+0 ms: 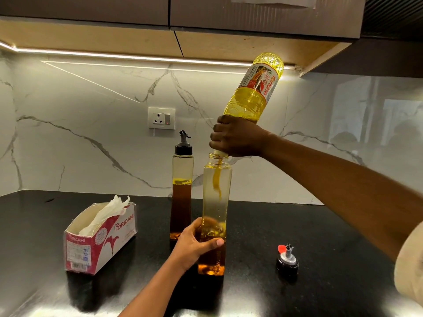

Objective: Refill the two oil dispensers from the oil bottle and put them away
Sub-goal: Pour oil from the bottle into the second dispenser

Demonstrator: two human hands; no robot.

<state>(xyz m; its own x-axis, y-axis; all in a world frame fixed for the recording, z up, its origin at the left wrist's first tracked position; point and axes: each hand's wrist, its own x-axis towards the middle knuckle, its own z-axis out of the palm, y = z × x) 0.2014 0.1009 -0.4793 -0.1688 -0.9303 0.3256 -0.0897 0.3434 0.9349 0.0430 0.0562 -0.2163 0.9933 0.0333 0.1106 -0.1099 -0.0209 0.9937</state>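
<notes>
The right hand is wrapped tight around the neck of the big yellow plastic oil bottle and holds it tipped almost upside down, so its mouth sits right over the open top of the tall clear square oil dispenser. A thin stream of golden oil runs down inside, and that is why the bottle is held so high and so steep. The left hand curls its fingers and thumb around the lower part of this dispenser, likely to keep it from sliding or tipping on the shiny black counter while the oil falls in. This dispenser only has oil near the bottom, so there is a lot more to pour. Its black pour-spout cap with a red flap sits on the counter to the right, off so that the oil can go in. Just behind stands the second clear dispenser with its black spout cap on, about half full of darker oil and not yet opened. A red and white tissue box lies to the left, handy for wiping drips.
</notes>
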